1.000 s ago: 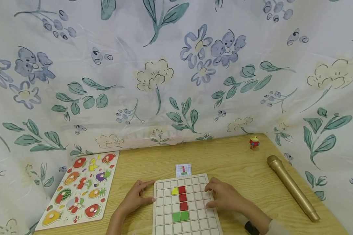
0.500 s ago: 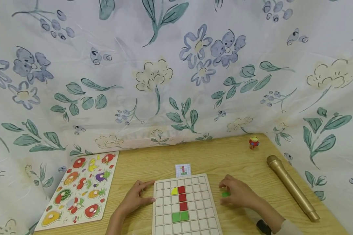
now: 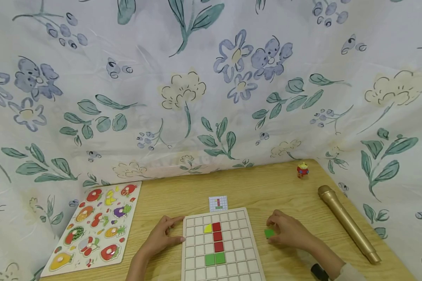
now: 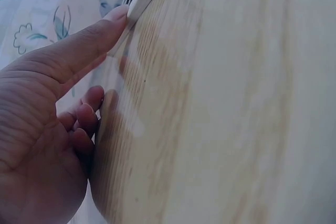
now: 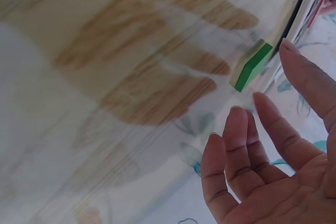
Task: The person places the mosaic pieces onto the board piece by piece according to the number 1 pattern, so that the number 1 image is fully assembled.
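Note:
A square wooden grid board (image 3: pixel 237 238) lies at the front of the table. In its cells sit a yellow piece (image 3: pixel 208 228), a column of red squares (image 3: pixel 217 236) and two green squares (image 3: pixel 215 258). My left hand (image 3: pixel 161 237) touches the board's left edge with spread thumb and finger; the left wrist view shows a fingertip on that edge. To the right of the board, a loose green tile (image 3: pixel 269 233) lies on the wood. My right hand (image 3: pixel 289 232) is just beside it, and in the right wrist view its loosely bent fingers appear apart from the tile.
Behind the board lies a small pattern card (image 3: pixel 218 203). A fruit puzzle board (image 3: pixel 95 226) occupies the left side. On the right are a gold microphone (image 3: pixel 349 224) and a small toy figure (image 3: pixel 302 170). A floral curtain (image 3: pixel 183 97) surrounds the table.
My right hand has moved right, away from the board's right edge, and the loose green tile has come into sight beside it. My left hand stays at the left edge.

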`<state>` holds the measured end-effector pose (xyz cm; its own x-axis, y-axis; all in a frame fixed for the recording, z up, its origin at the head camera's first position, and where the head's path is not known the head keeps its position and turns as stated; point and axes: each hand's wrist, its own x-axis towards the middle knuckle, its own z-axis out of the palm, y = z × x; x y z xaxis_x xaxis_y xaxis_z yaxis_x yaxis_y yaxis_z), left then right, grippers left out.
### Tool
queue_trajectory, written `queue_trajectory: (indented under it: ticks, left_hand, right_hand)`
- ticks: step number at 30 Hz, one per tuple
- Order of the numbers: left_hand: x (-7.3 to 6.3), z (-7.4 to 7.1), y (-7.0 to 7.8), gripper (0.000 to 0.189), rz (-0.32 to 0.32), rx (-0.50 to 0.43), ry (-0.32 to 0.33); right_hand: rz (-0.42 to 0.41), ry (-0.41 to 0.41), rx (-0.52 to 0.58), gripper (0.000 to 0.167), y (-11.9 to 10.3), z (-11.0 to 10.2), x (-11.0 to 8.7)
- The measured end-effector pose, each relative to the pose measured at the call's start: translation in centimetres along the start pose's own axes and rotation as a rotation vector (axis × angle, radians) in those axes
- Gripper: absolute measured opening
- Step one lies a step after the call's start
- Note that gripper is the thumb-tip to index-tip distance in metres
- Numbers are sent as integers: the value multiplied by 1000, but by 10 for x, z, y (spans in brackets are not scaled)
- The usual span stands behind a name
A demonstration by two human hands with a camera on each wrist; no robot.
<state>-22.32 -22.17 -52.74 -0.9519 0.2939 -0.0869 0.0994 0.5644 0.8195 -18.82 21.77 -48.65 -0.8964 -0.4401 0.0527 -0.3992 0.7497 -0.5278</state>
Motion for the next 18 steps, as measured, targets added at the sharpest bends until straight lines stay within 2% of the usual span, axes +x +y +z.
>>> queue_trajectory:
  ticks: [7,18]
  left_hand:
    - [0,0,-1,68,4,5,2]
    - [1,0,-2,68,10,16,2]
  right_hand:
    - [-7,13,-32,36,3,2,-1]
    - [18,-24,-17,31,4,3,0]
